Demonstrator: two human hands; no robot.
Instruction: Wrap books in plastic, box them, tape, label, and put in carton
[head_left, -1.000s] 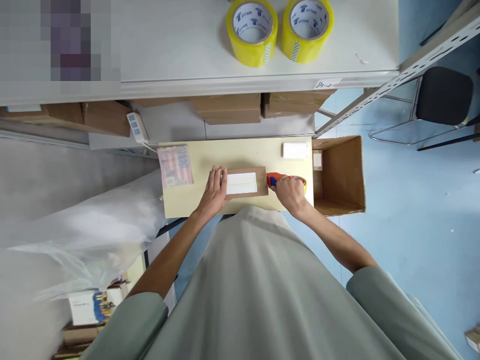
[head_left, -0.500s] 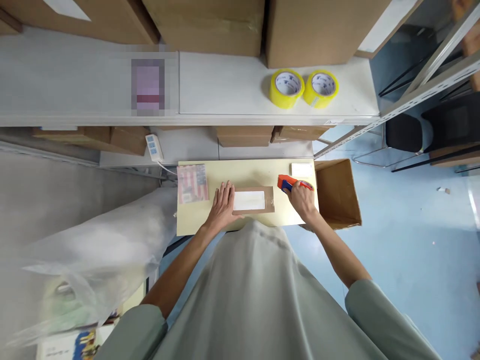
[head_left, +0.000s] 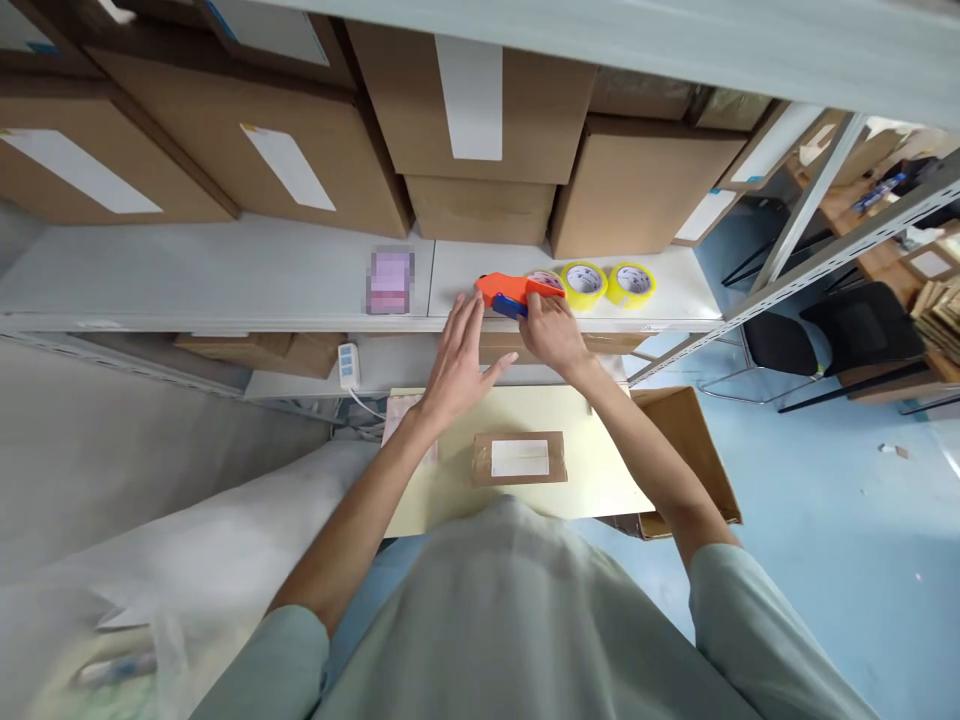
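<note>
My right hand (head_left: 553, 335) is wrapped round an orange and blue tape dispenser (head_left: 504, 293), raised at the front of the grey shelf. Just left of the dispenser, my left hand (head_left: 461, 360) is held up with fingers stretched and thumb apart, holding nothing; whether its fingertips touch the dispenser I cannot tell. Below both hands, a small brown cardboard box (head_left: 481, 462) with a white label (head_left: 520, 457) lies on the cream table (head_left: 450, 505). Two yellow tape rolls (head_left: 583, 284) stand on the shelf right of the dispenser.
Large cardboard boxes (head_left: 480, 210) line the shelf (head_left: 300, 270). A power strip (head_left: 349, 366) sits on the lower shelf. An open carton (head_left: 690, 450) stands right of the table, a translucent plastic bag (head_left: 247, 530) to the left. Black chairs (head_left: 787, 350) are at right.
My left hand has let go of the small box and risen. The right hand has carried the tape dispenser up and left to the shelf. The view has tilted upward.
</note>
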